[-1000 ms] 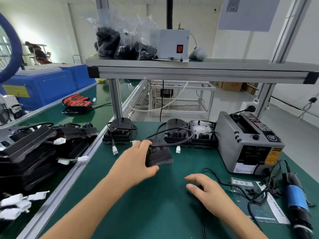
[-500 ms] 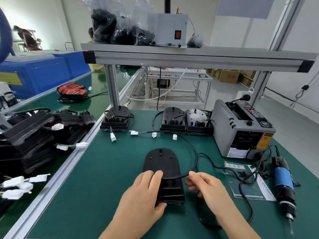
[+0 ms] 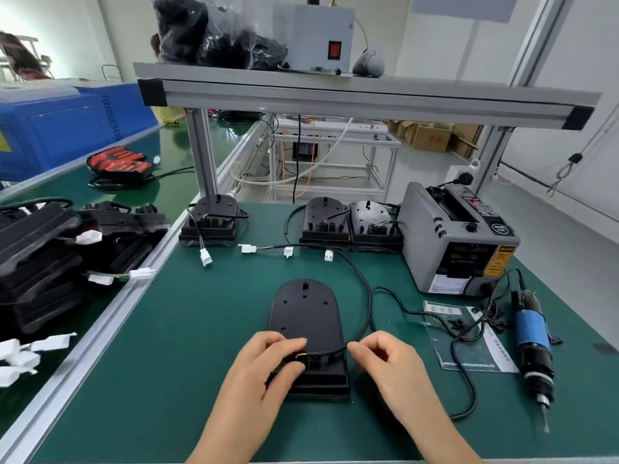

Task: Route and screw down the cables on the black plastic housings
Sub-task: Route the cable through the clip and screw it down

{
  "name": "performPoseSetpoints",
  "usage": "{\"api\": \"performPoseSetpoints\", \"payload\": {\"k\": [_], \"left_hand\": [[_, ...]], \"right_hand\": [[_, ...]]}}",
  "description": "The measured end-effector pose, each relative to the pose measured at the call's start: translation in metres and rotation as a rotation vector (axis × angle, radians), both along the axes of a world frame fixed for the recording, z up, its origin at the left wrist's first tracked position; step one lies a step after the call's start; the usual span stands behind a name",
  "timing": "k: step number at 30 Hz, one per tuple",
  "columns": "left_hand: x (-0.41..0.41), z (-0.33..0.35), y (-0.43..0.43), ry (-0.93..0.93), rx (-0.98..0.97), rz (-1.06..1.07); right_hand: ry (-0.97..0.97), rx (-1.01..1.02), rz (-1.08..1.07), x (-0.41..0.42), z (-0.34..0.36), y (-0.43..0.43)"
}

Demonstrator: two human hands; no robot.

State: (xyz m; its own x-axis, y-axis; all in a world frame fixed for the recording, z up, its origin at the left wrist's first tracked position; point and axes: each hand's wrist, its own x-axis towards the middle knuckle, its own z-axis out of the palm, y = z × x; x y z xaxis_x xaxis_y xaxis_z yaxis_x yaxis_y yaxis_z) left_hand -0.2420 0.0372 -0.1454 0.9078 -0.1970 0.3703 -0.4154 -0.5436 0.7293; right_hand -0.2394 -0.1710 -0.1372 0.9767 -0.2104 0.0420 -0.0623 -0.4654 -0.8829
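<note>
Matt black plastic housing point(image 3: 306, 316); matt green bench mat point(image 3: 187, 346); brushed aluminium frame rail point(image 3: 335, 98); clear plastic bag point(image 3: 217, 31).

Green mat point(image 3: 187, 346) left of housing point(image 3: 306, 313) lies open for passage. Right side obstructed: looped cable point(image 3: 370, 303), electric screwdriver point(image 3: 531, 333), tape dispenser point(image 3: 459, 242), possibly loose screws point(image 3: 459, 326) on sheet point(image 3: 485, 349).

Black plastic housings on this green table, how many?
4 black plastic housings: one nearest, one by the silver post, two beside the grey tape machine. More pile on the left belt, uncountable.
</note>
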Motion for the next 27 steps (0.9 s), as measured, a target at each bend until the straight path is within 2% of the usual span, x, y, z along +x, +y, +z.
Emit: {"api": "performPoseSetpoints", "payload": {"k": [4, 7, 10, 17, 23, 27], "left_hand": [[0.0, -0.001, -0.007, -0.042, 0.004, 0.086], [-0.002, 0.001, -0.013, -0.078, -0.011, 0.133], [-0.005, 0.0, -0.015, -0.076, 0.007, 0.147], [-0.004, -0.001, -0.023, -0.254, 0.143, 0.118], [-0.001, 0.005, -0.026, -0.096, 0.04, 0.224], [-0.007, 0.005, -0.033, -0.09, 0.048, 0.279]], "right_hand": [[-0.245, -0.155, 0.028, -0.005, 0.003, 0.009], [-0.275, -0.262, 0.18, -0.006, 0.004, 0.013], [-0.275, -0.328, 0.242, -0.006, 0.004, 0.014], [-0.293, -0.35, 0.284, -0.002, 0.005, 0.012], [-0.287, -0.312, 0.27, 0.001, 0.001, 0.013], [-0.279, -0.257, 0.255, 0.002, 0.003, 0.002]]}}
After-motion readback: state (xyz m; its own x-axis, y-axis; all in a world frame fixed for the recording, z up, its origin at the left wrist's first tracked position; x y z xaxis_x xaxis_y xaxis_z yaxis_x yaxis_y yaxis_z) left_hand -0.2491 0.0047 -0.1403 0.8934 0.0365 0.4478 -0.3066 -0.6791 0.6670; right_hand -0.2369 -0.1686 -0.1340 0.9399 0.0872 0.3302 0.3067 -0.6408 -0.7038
